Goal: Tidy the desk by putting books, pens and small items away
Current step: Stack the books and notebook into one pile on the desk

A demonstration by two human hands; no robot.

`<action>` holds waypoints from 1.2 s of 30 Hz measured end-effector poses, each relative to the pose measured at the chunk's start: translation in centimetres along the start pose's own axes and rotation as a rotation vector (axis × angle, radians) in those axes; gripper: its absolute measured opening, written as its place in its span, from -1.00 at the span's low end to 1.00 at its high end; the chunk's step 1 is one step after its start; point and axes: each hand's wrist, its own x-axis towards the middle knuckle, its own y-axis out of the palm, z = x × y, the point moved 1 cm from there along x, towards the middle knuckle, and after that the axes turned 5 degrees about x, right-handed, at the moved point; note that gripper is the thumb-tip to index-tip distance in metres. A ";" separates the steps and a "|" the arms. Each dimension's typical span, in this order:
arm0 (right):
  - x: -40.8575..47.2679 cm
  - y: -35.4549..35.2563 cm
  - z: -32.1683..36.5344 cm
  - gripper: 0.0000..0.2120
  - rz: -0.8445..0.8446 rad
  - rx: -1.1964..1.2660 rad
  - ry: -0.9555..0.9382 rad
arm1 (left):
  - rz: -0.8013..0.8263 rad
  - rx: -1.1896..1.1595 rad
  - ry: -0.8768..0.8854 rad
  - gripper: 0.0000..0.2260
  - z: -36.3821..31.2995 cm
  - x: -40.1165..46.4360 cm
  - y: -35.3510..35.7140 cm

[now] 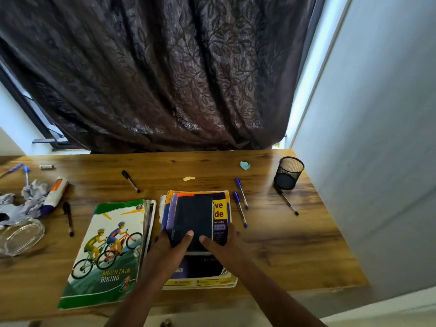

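- Head view: small dark navy hardcover book (192,220) lies atop the yellow-and-purple softcover stack (220,214), mid-desk on the wooden desk (295,244), long axis running away from the person.
- Left hand (172,246) grips the dark book's near-left corner, thumb on the cover; right hand (221,246) holds stack's near-right side, thumb flat on top.
- Both hands equally near; book sits just fwd of them.
- Book looks plain, matte, rigid.
- Black mesh pen cup (289,172) stands far right, blue pens (241,204) btw it and stack.
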 end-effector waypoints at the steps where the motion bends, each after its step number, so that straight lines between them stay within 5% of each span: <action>1: 0.2 -0.1 -0.1 0.08 -0.005 -0.003 -0.007 | 0.014 -0.013 -0.005 -0.27 -0.2 -0.1 0.2; 8: 1.6 -2.7 0.4 0.00 -0.038 -0.045 -0.061 | 0.042 -0.065 0.030 -0.52 -0.9 -0.5 2.4; 13: 2.3 -3.7 1.1 0.01 0.035 -0.028 -0.102 | 0.115 -0.179 0.029 -0.16 -1.3 1.8 1.9; 21: 2.4 -3.9 1.0 -0.03 0.086 0.032 -0.141 | 0.097 -0.154 0.068 0.07 -0.9 2.1 1.8; 36: 3.2 -4.4 2.2 0.27 0.140 -0.158 -0.023 | 0.058 -0.173 0.193 -0.19 1.1 4.5 1.5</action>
